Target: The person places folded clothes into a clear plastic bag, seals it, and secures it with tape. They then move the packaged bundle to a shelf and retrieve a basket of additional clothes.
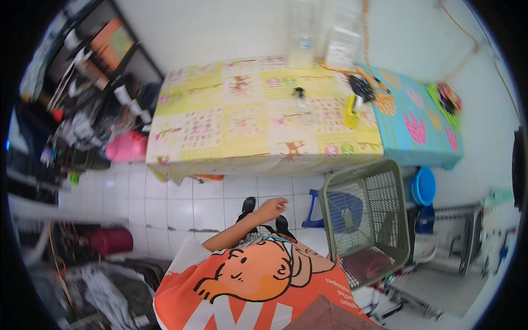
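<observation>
My left hand [273, 208] hangs in front of my body over the tiled floor, its fingers loosely bent and somewhat apart. Nothing shows in it. To my right is a tall olive-green plastic basket [407, 220] with lattice walls, tilted so that its open mouth faces up toward me. Its near rim comes against my side. A dark red patch [373, 264] shows at its lower end; whether it lies inside or behind the lattice I cannot tell. My right hand is hidden behind the basket or my shirt.
A table with a yellow patterned cloth [242, 121] stands ahead, bearing a spray bottle [304, 107] and a yellow holder [352, 113]. A blue stool [313, 212] is partly behind the basket. Blue basins [423, 187] stand at right; crowded shelves [99, 82] at left.
</observation>
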Demonstrator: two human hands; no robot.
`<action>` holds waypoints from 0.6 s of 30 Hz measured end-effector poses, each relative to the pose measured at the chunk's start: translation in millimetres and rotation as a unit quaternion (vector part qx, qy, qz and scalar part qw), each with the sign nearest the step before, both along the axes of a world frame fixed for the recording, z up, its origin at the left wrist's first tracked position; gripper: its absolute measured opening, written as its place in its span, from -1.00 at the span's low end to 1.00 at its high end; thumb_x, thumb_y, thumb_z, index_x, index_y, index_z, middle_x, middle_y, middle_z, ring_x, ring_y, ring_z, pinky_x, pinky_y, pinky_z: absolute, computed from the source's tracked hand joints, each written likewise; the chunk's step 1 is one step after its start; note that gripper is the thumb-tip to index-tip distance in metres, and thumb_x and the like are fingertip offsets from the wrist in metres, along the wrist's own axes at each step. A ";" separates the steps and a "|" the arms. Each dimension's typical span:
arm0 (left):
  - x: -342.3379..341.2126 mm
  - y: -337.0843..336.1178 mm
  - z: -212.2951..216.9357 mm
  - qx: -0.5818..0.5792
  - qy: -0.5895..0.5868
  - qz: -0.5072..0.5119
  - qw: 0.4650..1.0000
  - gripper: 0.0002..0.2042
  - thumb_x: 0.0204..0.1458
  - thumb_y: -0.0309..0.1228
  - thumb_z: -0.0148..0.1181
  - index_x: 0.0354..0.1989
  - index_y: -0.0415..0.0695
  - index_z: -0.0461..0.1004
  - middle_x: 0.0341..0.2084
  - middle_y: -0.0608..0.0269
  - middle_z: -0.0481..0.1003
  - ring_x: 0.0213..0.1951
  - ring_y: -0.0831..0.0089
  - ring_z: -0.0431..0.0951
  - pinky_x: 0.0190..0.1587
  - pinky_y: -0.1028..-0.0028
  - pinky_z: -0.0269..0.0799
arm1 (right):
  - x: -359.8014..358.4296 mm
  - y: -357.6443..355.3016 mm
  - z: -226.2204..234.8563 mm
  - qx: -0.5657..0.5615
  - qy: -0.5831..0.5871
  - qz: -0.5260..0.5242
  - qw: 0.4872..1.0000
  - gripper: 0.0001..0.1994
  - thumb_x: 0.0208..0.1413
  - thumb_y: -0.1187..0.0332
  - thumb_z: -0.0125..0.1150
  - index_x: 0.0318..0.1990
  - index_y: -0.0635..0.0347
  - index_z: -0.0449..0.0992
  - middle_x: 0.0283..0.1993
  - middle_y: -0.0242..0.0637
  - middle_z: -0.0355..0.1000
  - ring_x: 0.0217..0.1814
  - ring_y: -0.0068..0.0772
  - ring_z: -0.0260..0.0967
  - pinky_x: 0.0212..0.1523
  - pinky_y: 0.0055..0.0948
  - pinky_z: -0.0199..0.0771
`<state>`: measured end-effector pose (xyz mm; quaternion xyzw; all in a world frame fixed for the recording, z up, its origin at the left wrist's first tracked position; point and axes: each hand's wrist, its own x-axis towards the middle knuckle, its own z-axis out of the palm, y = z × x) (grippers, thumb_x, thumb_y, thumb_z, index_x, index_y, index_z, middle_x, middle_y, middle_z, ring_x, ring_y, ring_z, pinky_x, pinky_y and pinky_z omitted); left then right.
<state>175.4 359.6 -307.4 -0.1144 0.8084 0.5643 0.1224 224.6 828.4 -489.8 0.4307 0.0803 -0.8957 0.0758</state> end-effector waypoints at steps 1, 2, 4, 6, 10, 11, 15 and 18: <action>0.6 12.5 5.2 0.022 0.006 -0.011 1.000 -0.62 0.12 -0.29 0.23 0.10 -0.13 0.45 -0.13 0.06 0.56 -0.19 0.23 0.62 -0.08 0.29 0.54 | 2.0 10.1 8.4 0.020 -0.022 -0.001 1.000 -0.54 0.17 0.37 0.24 0.16 0.48 0.35 -0.03 -0.05 0.43 -0.02 -0.23 0.39 0.05 -0.30 0.43; 0.0 24.2 13.5 0.049 -0.006 -0.026 0.998 -0.54 0.12 -0.22 0.26 0.16 -0.13 0.41 -0.03 0.00 0.52 -0.13 0.20 0.61 -0.05 0.28 0.53 | -3.4 15.5 21.2 0.108 -0.004 0.026 0.994 -0.54 0.17 0.39 0.22 0.16 0.48 0.35 -0.01 -0.05 0.42 0.00 -0.22 0.38 0.07 -0.29 0.42; 0.6 47.5 38.5 0.093 0.019 0.006 0.995 -0.33 0.08 -0.13 0.31 0.31 -0.17 0.23 0.17 -0.10 0.35 0.11 0.09 0.48 0.10 0.22 0.45 | -16.4 18.0 67.2 0.224 0.053 0.059 0.971 -0.55 0.18 0.41 0.19 0.18 0.46 0.34 0.03 -0.04 0.41 0.05 -0.21 0.36 0.12 -0.26 0.40; 2.5 59.2 68.5 0.151 0.031 0.018 0.988 -0.10 0.04 0.07 0.30 0.42 -0.17 0.00 0.28 -0.15 0.22 0.20 -0.03 0.36 0.18 0.16 0.37 | -34.1 4.5 130.3 0.270 0.147 0.079 0.948 -0.56 0.19 0.43 0.16 0.19 0.44 0.33 0.07 -0.03 0.40 0.10 -0.20 0.34 0.16 -0.23 0.37; 19.4 39.0 117.9 0.269 0.216 0.063 0.936 -0.16 0.04 -0.10 0.37 0.40 -0.16 0.03 0.25 0.00 0.27 0.20 0.18 0.35 0.19 0.20 0.35 | -60.0 -53.5 261.8 0.249 0.356 0.129 0.891 -0.57 0.21 0.48 0.10 0.23 0.41 0.31 0.15 -0.02 0.38 0.20 -0.18 0.29 0.25 -0.17 0.32; 31.9 28.2 126.2 0.291 0.270 0.071 0.915 -0.21 0.06 -0.14 0.37 0.38 -0.16 0.08 0.23 0.04 0.30 0.18 0.23 0.36 0.17 0.23 0.37 | -62.4 -75.1 286.3 0.233 0.390 0.145 0.879 -0.57 0.22 0.50 0.09 0.23 0.40 0.31 0.16 -0.01 0.37 0.23 -0.17 0.28 0.27 -0.16 0.31; 103.3 -52.0 142.8 0.368 0.341 0.269 0.822 -0.58 0.17 -0.36 0.25 0.17 -0.19 0.35 0.03 0.20 0.50 0.08 0.34 0.46 0.06 0.36 0.47 | -76.4 -198.5 340.1 0.191 0.394 0.201 0.876 -0.27 0.10 0.57 0.10 0.42 0.42 -0.05 0.50 0.02 -0.08 0.55 -0.15 -0.15 0.50 -0.02 -0.12; 199.2 -124.1 135.3 0.473 0.374 0.351 0.716 -0.51 0.18 -0.40 0.20 0.27 -0.17 0.24 0.15 0.01 0.42 0.12 0.22 0.46 0.18 0.22 0.40 | -61.6 -319.6 335.4 0.163 0.405 0.314 0.843 -0.35 0.10 0.60 0.08 0.39 0.33 0.08 0.42 -0.03 0.11 0.45 -0.12 0.05 0.43 -0.02 0.04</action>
